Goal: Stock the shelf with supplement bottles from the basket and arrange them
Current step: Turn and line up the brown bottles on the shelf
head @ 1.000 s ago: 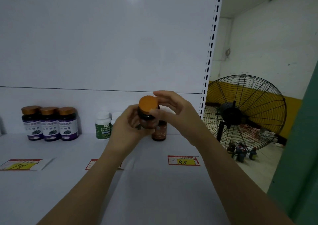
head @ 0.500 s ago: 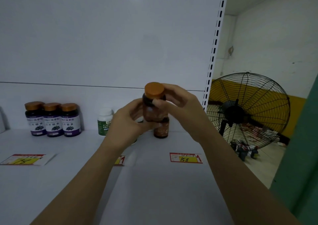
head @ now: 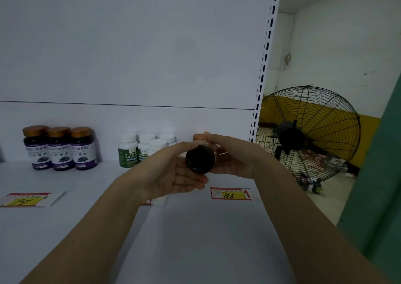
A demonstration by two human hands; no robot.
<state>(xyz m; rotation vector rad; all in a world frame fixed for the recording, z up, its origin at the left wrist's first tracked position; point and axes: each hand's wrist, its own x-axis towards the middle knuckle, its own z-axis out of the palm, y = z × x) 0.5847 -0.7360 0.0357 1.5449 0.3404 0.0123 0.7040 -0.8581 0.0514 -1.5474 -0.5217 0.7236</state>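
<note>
Back left of the shelf we've got a row of three bottles, with a cluster of bottles just right of it. Our left hand and right hand hold a bottle between them in front of that cluster, and a fan stands right of the shelf

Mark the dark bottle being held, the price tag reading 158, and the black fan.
dark bottle (head: 200,159): head view, on its round base facing the camera.
price tag reading 158 (head: 229,195): head view, on the yellow field with the number.
black fan (head: 293,137): head view, on the central hub behind the grille.
</note>
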